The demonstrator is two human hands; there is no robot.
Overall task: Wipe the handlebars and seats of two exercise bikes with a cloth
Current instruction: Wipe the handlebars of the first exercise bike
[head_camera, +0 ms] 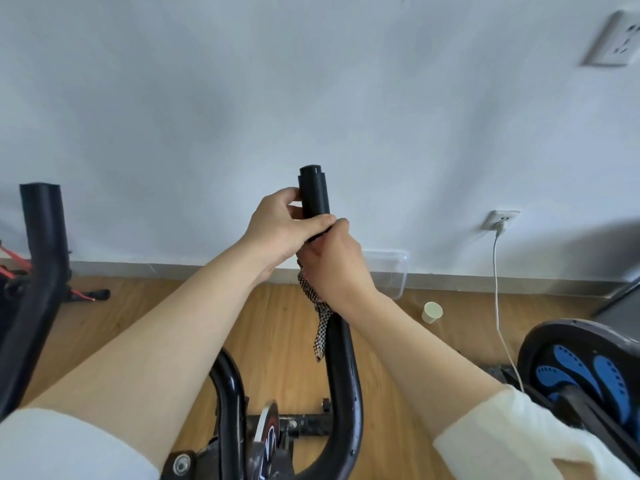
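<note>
A black handlebar (313,192) of the exercise bike rises upright in the middle of the view, its foam grip ending in a round cap. My left hand (280,233) grips the bar just below the cap, thumb across the front. Directly beneath it, my right hand (337,268) is wrapped round the same bar with a black-and-white checked cloth (320,327) in its grasp; a tail of the cloth hangs down along the tube. The bike's other handlebar (43,237) stands at the far left. A black seat with blue pads (585,368) shows at the lower right.
Close behind the bar is a white wall with a socket and a plugged-in white cable (498,306). On the wooden floor lie a clear plastic box (391,271) and a tipped paper cup (432,311). The bike's frame and flywheel (266,431) are below my arms.
</note>
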